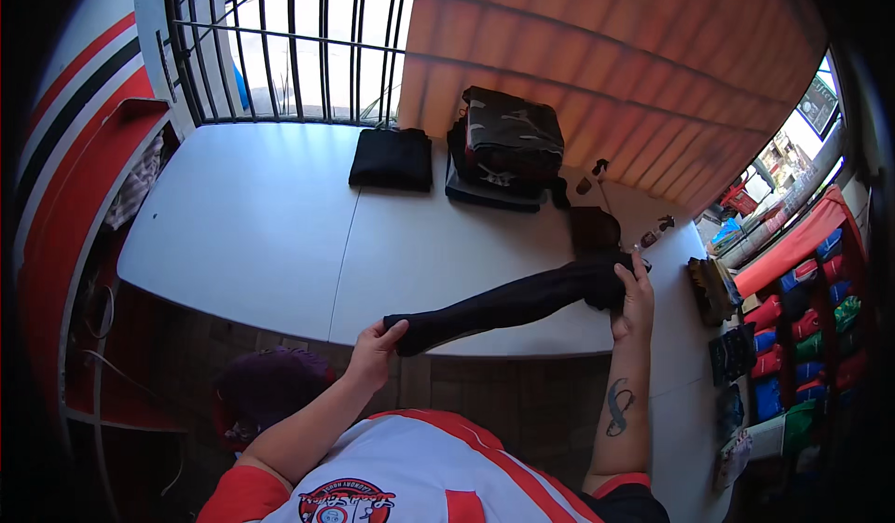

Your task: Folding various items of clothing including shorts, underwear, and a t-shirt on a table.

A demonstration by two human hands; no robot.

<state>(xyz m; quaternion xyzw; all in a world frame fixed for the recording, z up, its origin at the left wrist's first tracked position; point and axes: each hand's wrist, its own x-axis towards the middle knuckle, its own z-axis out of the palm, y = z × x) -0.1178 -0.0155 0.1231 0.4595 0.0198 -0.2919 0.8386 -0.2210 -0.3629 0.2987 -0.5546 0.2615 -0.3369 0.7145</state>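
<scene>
A long black cloth garment point(503, 301), its exact kind unclear, is stretched above the front edge of the white table point(266, 243). My left hand point(377, 352) grips its narrow left end between thumb and fingers. At the bunched right end, my right hand point(635, 292) holds the cloth with the thumb on top. Behind the garment, a folded black cloth point(391, 160) lies near the window bars. Beside it stands a stack of folded clothes point(500, 166) with a camouflage piece point(514, 119) on top. A dark brown cloth point(593, 229) lies just beyond my right hand.
Small spray bottles point(656, 233) stand at the back right. Folded clothes point(712, 291) line the right table, beside a rack of colourful bundles point(804, 327). A red shelf point(98, 194) is at left. A purple cloth heap point(273, 387) sits below the table's front edge.
</scene>
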